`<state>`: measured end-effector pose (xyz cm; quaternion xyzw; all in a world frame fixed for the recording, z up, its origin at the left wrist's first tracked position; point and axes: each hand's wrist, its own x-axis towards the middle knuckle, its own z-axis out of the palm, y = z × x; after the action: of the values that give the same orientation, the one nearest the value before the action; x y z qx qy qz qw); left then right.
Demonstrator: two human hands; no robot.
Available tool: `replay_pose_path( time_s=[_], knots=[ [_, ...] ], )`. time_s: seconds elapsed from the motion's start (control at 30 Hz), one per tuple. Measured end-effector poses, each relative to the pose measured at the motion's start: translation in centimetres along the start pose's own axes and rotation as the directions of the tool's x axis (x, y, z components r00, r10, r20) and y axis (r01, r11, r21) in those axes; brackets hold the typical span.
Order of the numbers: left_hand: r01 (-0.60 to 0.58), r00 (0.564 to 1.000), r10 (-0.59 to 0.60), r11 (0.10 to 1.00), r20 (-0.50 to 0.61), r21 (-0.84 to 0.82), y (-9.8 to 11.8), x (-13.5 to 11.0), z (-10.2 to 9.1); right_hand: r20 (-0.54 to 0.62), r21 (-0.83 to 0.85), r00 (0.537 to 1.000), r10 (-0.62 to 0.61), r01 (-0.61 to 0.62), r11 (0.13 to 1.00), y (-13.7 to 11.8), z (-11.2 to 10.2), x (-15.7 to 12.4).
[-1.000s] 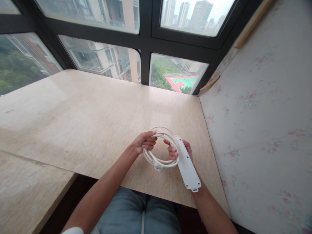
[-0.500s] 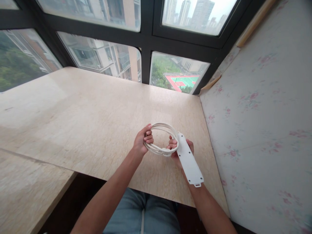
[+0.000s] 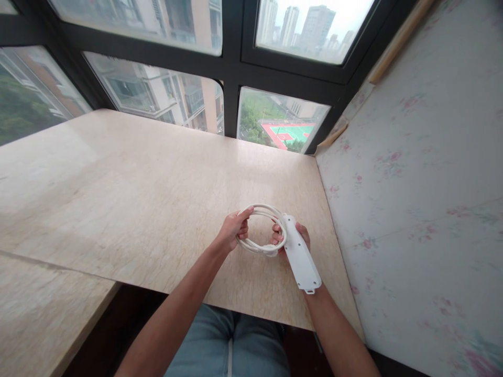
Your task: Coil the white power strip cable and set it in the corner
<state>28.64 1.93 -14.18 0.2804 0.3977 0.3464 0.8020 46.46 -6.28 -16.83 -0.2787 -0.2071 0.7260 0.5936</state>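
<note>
The white cable (image 3: 255, 247) is wound in a loose ring, a little below and to the right of the frame's centre, in front of the bench surface. Directly at its right is the white power strip (image 3: 301, 255), or what we take for one; we see a flat face with screws. It is tilted, with its lower end over the right forearm.

Our left hand (image 3: 236, 229) has its fingers closed around the left side of the ring. Our right hand (image 3: 277, 233) grips the upper part of the strip, and its fingers come also to the right side of the ring. The palm is hidden, so how firmly it presses we cannot tell.

In our judgement, the turns could spring apart if the left fingers become loose, because nothing visible ties them. The strip could also turn in the right hand, since it is held near one end only. A bulge low on the ring may be the plug, too small to be sure, and it could catch the turns.

Around lies the bench (image 3: 165, 209), whose front edge is close above the jeans (image 3: 223, 340). The flowered wall (image 3: 412, 235) at the right limits the room for our right elbow. The dark window frame (image 3: 231, 73) closes the top.
</note>
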Motion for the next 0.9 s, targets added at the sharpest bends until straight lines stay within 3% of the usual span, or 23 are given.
replay_pose_path(
  time_s=[0.27,0.47,0.7,0.9],
  knots=[
    [0.025,1.000,-0.025,0.995,-0.003,0.099,-0.3,2.7,0.6,-0.181,-0.354,0.980,0.087,-0.147,0.924,-3.5,-1.1,-1.0],
    [-0.004,1.000,-0.001,0.982,0.030,0.190,0.1,4.9,2.5,-0.223,-0.492,0.972,0.066,-0.171,0.853,-6.8,-1.9,-0.2],
    [-0.058,0.996,0.041,0.975,0.082,0.214,1.0,8.5,5.4,-0.269,-0.635,0.963,-0.016,-0.165,0.755,-10.6,-3.0,1.5],
    [-0.082,0.996,0.067,0.959,0.064,0.271,1.6,13.6,8.4,-0.385,-0.768,0.910,-0.156,-0.222,0.600,-14.5,-5.5,4.9]
  ],
)
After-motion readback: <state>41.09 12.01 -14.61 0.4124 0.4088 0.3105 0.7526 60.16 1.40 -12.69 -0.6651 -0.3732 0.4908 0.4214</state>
